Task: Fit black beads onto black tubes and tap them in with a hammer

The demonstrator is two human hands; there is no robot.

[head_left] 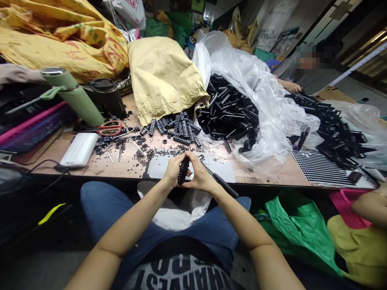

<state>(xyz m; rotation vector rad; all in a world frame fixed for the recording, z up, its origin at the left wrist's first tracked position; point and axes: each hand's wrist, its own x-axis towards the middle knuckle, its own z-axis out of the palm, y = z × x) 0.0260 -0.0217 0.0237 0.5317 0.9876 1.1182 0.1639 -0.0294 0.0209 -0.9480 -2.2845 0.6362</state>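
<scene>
Between my two hands, over the table's front edge, is a short black ribbed piece (183, 169) with rows of small light dots. My left hand (172, 171) is closed on its left side. My right hand (198, 176) curves round the other side, thumb and forefinger touching its ends. Just right of that hand is a tool with a metal head and long black handle (222, 184); I cannot tell whether the hand touches it. A pale sheet (225, 167) lies beneath on the table. Beyond it, black-and-white studded cylinders (183, 127) spill from a yellow sack (165, 76).
A clear plastic bag (266, 121) bulges with black parts (226, 112). Left are red-handled scissors (110, 128), a white box (79, 150), a green flask (80, 102) and a black cup (109, 96). Tiny dark bits scatter the table. Other people sit at right; a sleeve (18, 75) shows far left.
</scene>
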